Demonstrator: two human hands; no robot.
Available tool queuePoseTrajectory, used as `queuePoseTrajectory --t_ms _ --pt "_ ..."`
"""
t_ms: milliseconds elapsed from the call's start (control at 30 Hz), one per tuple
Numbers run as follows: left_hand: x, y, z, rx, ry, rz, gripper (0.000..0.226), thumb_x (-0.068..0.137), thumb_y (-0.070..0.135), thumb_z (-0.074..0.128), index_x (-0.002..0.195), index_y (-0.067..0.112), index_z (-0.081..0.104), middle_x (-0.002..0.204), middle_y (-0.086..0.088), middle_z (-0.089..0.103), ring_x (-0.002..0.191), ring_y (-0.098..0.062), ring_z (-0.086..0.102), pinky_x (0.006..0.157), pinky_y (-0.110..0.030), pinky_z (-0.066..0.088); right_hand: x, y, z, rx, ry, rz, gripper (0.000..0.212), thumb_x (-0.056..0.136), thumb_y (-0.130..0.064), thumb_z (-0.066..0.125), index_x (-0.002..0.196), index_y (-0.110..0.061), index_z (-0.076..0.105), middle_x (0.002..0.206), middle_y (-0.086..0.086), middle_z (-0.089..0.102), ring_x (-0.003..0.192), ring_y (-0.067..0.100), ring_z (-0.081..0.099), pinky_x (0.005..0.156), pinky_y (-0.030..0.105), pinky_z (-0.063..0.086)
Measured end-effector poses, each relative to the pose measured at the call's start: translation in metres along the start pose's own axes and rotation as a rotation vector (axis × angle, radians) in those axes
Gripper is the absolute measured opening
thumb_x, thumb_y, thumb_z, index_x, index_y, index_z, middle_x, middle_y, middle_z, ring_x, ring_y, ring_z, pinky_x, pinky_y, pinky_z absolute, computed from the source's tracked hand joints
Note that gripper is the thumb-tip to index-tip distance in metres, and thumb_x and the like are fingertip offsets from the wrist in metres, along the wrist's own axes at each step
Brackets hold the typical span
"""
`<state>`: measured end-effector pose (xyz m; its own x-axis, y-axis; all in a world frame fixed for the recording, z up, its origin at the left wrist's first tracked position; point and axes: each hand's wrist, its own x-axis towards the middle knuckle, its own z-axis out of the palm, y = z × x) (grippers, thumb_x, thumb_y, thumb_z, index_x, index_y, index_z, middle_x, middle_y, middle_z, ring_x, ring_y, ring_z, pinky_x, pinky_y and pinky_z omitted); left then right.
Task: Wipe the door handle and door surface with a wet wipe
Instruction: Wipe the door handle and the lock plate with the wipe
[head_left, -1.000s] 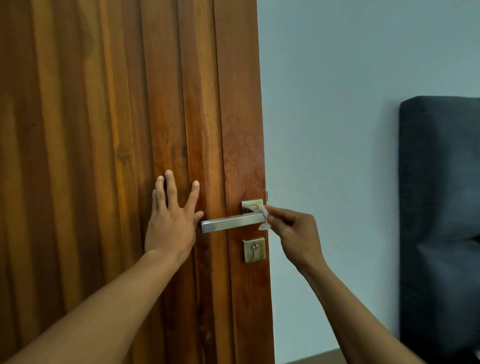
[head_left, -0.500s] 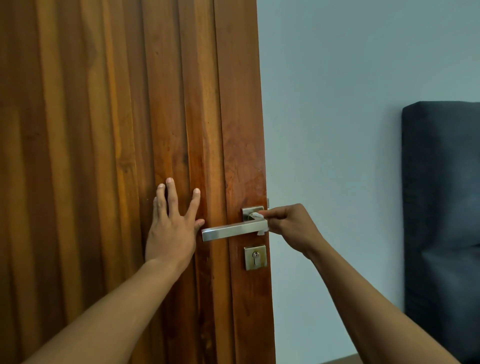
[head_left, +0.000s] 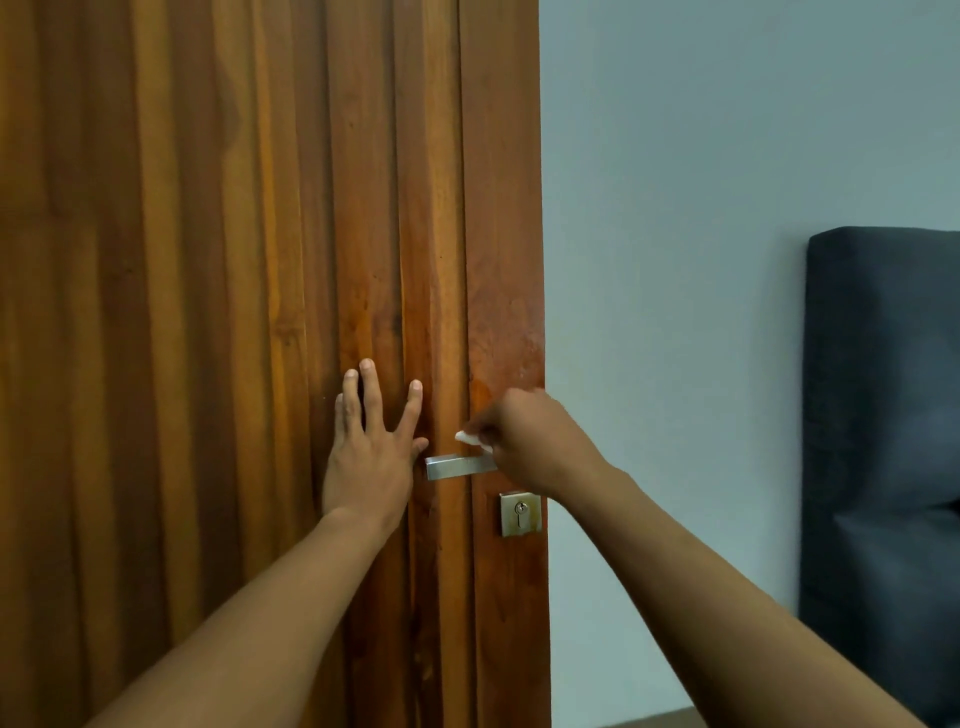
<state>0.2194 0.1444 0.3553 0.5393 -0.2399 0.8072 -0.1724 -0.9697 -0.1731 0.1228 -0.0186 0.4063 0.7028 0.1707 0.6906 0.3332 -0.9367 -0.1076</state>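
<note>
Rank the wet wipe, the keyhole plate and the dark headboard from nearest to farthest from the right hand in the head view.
1. Wet wipe: pinched in the right hand, just above the door handle.
2. Keyhole plate: on the door, directly below the hand.
3. Dark headboard: far off on the right, against the wall.

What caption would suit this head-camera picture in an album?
Left hand flat on the wooden door, right hand rubbing a wet wipe along the metal handle.
</note>
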Motion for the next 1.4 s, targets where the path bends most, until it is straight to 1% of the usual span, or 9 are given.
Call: queuePoseTrajectory --t_ms 167,367,533,700,833,1000,1200,1300,1400 --pt "-0.002 -0.002 -0.003 -0.003 -0.021 0.012 0.069 0.101 0.051 0.016 0.153 0.024 -0.022 0.155 -0.03 -0.03 0.146 -0.047 -0.019 0.121 -0.051 0.009 0.002 -0.022 0.025 -0.055 -0.094 -0.077 0.025 0.093 -0.016 0.06 0.116 -0.017 0.07 0.104 0.003 0.071 0.086 0.017 0.066 0.078 0.033 0.058" --pt "0.0 -0.006 -0.002 -0.018 -0.011 0.005 0.071 0.101 0.052 0.019 0.153 0.025 -0.021 0.156 -0.027 -0.029 0.146 -0.045 -0.019 0.121 -0.05 0.006 0.001 -0.02 0.029 -0.21 -0.155 -0.148 0.036 0.088 -0.01 0.065 0.123 -0.018 0.065 0.11 0.005 0.07 0.091 0.02 0.068 0.08 0.035 0.059" --pt "0.0 -0.005 -0.003 -0.032 -0.013 -0.002 0.07 0.101 0.051 0.021 0.153 0.026 -0.019 0.157 -0.027 -0.028 0.146 -0.045 -0.02 0.12 -0.049 0.005 -0.001 -0.011 0.019 -0.237 -0.178 -0.158 0.035 0.09 -0.009 0.063 0.125 -0.014 0.064 0.114 0.005 0.07 0.094 0.019 0.067 0.079 0.027 0.056" --pt "0.0 -0.004 -0.003 -0.036 -0.013 -0.005 0.07 0.102 0.051 0.023 0.154 0.027 -0.017 0.156 -0.026 -0.03 0.146 -0.044 -0.021 0.119 -0.048 0.0 -0.008 0.001 0.013 -0.255 -0.159 -0.143 0.035 0.091 -0.013 0.063 0.126 -0.016 0.064 0.11 0.004 0.07 0.089 0.018 0.066 0.069 0.019 0.045" --pt "-0.001 -0.005 0.0 -0.047 -0.007 0.001 0.072 0.101 0.051 0.026 0.154 0.027 -0.017 0.151 -0.025 -0.037 0.145 -0.043 -0.023 0.117 -0.048 0.0 -0.012 0.017 0.008 -0.294 -0.156 -0.121 0.035 0.089 -0.014 0.066 0.123 -0.018 0.065 0.104 0.002 0.068 0.086 0.016 0.065 0.073 0.022 0.051" --pt "-0.002 -0.006 0.001 -0.023 0.001 0.009 0.072 0.101 0.051 0.024 0.152 0.026 -0.021 0.149 -0.027 -0.039 0.142 -0.045 -0.027 0.119 -0.05 0.002 -0.012 0.03 -0.008 -0.302 -0.155 -0.125 0.033 0.089 -0.017 0.066 0.122 -0.017 0.067 0.108 0.003 0.066 0.094 0.019 0.062 0.081 0.027 0.052" --pt "0.0 -0.009 0.008 -0.034 0.044 0.016 0.073 0.1 0.05 0.031 0.154 0.026 -0.012 0.152 -0.026 -0.034 0.144 -0.045 -0.023 0.118 -0.051 0.002 0.007 0.047 -0.028 -0.232 -0.248 -0.024 0.028 0.091 -0.007 0.058 0.113 -0.018 0.072 0.109 0.002 0.07 0.093 0.019 0.063 0.083 0.031 0.055" --pt "0.002 -0.009 0.008 -0.031 0.054 0.024 0.072 0.1 0.05 0.029 0.154 0.024 -0.011 0.153 -0.028 -0.03 0.144 -0.046 -0.021 0.118 -0.051 0.004 0.022 0.054 -0.026 -0.225 -0.29 -0.001 0.02 0.092 -0.011 0.06 0.106 -0.015 0.074 0.103 0.002 0.071 0.091 0.02 0.064 0.084 0.031 0.056" --pt "0.002 -0.007 0.006 -0.013 0.033 0.034 0.071 0.101 0.051 0.023 0.153 0.024 -0.018 0.15 -0.028 -0.035 0.143 -0.046 -0.024 0.117 -0.05 -0.001 0.033 0.059 -0.019 -0.248 -0.27 0.033 0.015 0.089 -0.013 0.063 0.099 -0.015 0.074 0.096 0.004 0.069 0.086 0.022 0.063 0.08 0.035 0.057"
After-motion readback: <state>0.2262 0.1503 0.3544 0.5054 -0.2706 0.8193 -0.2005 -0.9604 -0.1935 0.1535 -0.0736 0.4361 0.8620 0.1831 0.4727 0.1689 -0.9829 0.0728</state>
